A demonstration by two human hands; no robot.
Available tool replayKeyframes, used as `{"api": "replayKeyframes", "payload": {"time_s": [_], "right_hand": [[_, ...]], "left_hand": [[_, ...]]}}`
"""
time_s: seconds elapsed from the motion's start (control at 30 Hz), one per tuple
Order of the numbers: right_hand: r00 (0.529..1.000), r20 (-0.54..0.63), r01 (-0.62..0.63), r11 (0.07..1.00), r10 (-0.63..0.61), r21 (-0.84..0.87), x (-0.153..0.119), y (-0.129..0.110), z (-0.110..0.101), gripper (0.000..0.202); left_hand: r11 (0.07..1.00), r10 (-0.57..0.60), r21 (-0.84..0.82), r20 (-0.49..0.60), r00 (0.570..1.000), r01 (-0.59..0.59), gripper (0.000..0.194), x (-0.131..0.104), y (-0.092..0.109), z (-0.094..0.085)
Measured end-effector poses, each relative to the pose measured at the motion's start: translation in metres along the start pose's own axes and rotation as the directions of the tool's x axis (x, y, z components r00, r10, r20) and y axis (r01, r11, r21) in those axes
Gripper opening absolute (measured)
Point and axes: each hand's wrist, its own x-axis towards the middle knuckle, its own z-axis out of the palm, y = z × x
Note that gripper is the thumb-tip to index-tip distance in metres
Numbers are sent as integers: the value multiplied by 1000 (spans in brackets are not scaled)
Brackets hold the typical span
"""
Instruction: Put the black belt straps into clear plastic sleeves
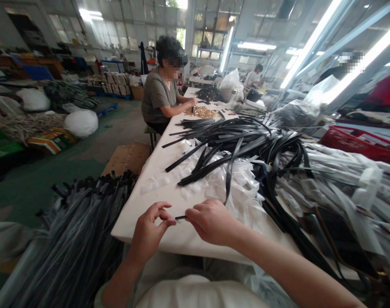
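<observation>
Over the near end of the table, my right hand [211, 222] is closed on a black strap [181, 217], whose short end sticks out to the left between the fingers. My left hand [152, 231] faces that end with thumb and a finger pinched together; what they pinch, if anything, is too small to make out. Just beyond both hands lie thin clear plastic sleeves [243, 182]. Across them spreads a large heap of black straps [246, 132], several with their ends pointing toward me. One strap [229, 175] curves down close behind my right hand.
A co-worker [161, 94] sits at the table's left side by a pile of gold-coloured metal pieces [203, 112]. Sleeved straps [82, 226] are stacked at my left, near a cardboard box [126, 158]. More wrapped strips [349, 179] and a red basket [361, 143] are at the right.
</observation>
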Motion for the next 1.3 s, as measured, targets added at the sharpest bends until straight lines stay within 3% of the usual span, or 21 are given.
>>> {"api": "replayKeyframes", "payload": {"time_s": [0.23, 0.47, 0.63, 0.87, 1.03, 1.3], "right_hand": [[997, -57, -41, 998, 43, 37, -2, -2, -1, 21], [999, 6, -37, 999, 37, -1, -2, -3, 2, 17], [996, -63, -66, 997, 68, 38, -5, -1, -1, 20], [998, -22, -64, 998, 64, 19, -8, -1, 4, 19], [994, -76, -70, 996, 74, 51, -11, -3, 3, 20], [998, 40, -54, 998, 56, -36, -10, -5, 3, 14]], "left_hand": [[997, 3, 78, 12, 1000, -4, 30, 2, 2, -2], [995, 9, 100, 25, 1000, -12, 29, 4, 4, 1], [995, 3, 98, 39, 999, -7, 31, 4, 5, 4], [996, 26, 88, 34, 999, -28, 28, 5, 6, 5], [994, 20, 105, 40, 999, -24, 28, 4, 7, 5], [992, 29, 121, 75, 997, -38, 28, 2, 7, 11]]}}
